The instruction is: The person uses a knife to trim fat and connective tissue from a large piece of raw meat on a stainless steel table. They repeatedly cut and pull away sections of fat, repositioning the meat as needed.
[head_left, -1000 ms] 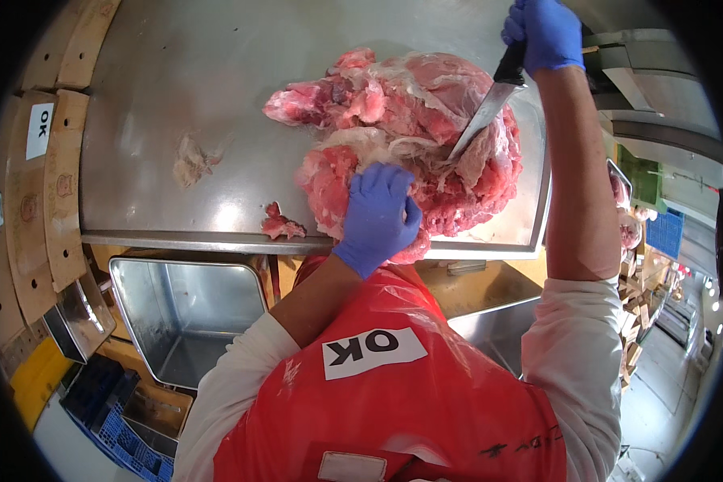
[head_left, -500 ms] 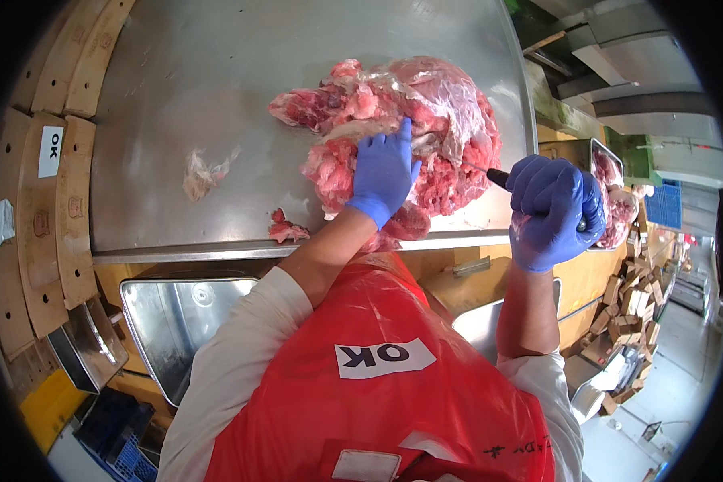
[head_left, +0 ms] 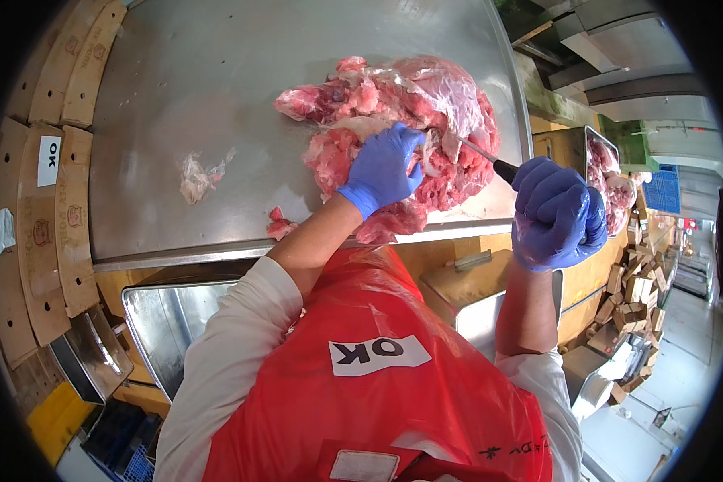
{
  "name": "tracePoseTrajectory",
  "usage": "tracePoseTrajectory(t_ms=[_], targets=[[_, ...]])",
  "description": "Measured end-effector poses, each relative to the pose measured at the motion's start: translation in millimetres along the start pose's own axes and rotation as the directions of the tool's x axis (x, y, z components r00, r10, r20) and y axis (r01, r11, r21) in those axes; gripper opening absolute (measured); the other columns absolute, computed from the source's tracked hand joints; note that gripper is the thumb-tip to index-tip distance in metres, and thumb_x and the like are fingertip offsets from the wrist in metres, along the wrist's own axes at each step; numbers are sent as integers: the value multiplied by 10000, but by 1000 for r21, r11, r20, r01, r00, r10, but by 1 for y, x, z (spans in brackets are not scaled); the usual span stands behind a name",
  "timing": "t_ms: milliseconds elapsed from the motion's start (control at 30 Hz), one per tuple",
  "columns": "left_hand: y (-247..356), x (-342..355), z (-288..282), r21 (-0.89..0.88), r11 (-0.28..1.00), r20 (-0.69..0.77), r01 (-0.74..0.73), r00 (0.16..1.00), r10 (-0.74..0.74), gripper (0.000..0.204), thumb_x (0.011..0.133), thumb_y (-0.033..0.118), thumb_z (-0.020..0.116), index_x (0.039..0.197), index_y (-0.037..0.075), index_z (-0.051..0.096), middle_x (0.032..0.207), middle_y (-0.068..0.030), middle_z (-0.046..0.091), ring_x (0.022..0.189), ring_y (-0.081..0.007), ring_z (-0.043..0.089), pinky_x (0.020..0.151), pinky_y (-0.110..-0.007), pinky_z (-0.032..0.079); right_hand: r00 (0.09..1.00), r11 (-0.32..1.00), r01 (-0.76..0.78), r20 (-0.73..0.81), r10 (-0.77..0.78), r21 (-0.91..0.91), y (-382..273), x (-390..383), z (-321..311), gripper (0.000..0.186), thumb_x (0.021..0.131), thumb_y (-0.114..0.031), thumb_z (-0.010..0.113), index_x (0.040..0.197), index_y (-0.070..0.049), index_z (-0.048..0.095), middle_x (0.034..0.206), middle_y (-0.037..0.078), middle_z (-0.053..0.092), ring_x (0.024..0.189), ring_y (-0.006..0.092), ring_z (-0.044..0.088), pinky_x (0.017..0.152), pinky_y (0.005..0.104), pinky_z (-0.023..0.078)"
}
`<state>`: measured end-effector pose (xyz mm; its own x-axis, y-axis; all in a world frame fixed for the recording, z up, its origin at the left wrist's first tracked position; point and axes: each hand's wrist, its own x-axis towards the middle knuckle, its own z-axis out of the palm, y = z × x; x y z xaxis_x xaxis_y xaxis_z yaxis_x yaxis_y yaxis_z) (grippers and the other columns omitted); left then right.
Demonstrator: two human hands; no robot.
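Meat [head_left: 442,84] lies on a steel table [head_left: 177,88] before the worker, its long axis running roughly left to right. The gloved left hand [head_left: 384,170], the nearer one, rests on its near side, fingers bent, thumb apart; whether they pinch anything cannot be told. Off the table's right edge, the gloved right hand [head_left: 558,213] is wrapped around a knife [head_left: 502,169], its blade pointing left to the meat. A metal bin [head_left: 569,143] at right holds pink cuts [head_left: 618,191]; below the table at left, a metal tub [head_left: 169,317] shows its shiny inner wall.
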<state>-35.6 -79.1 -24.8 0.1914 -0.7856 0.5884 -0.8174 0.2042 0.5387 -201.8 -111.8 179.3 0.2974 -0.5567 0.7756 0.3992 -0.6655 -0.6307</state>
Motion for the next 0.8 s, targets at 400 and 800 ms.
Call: tracePoseTrajectory(t_ms=[400, 800], targets=[[9, 16, 11, 304, 951, 395, 54, 902, -177, 510, 927, 601, 710, 1040, 106, 759, 1033, -106, 713, 956, -291, 708, 867, -454, 517, 982, 996, 16, 187, 1, -91, 75, -36, 3, 305, 1026, 40, 565, 721, 37, 548, 642, 109, 586, 551, 202, 562, 552, 361, 499], [4, -2, 13, 236, 972, 339, 20, 935, -102, 172, 904, 244, 692, 1028, 126, 705, 990, -76, 642, 904, -271, 669, 844, -456, 498, 816, 796, -578, -138, 562, -179, 156, 60, 43, 385, 1019, -139, 658, 664, -34, 556, 578, 33, 532, 501, 101, 501, 472, 278, 398]])
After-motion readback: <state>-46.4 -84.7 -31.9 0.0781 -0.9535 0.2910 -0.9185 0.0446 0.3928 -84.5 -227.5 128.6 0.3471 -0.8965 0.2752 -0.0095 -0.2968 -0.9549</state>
